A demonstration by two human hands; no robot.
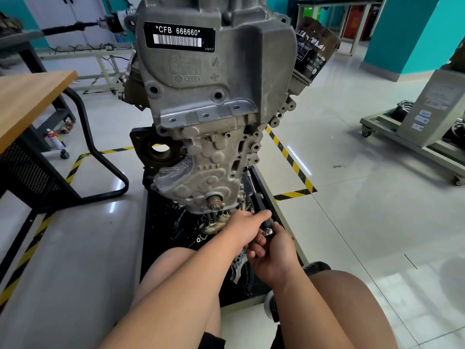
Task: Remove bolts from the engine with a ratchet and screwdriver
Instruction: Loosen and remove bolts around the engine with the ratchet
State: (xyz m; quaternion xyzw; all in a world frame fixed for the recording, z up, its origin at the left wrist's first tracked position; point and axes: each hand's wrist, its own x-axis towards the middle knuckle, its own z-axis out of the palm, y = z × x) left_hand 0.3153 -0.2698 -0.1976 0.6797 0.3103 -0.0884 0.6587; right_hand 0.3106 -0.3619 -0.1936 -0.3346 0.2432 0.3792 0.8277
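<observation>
While I crouch at engine (214, 96), my left hand (242, 227) curls round black tool handle (259, 202); right hand (275, 255) just behind grips chrome end (268, 232).

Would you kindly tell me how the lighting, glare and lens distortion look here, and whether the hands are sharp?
Head view: soft, even light with faint shadows; white glare streaks on the glossy floor; wide-angle bending towards the edges, so the engine looms; its label reads crisply; the left hand and right hand on the black-handled tool are sharp.
</observation>
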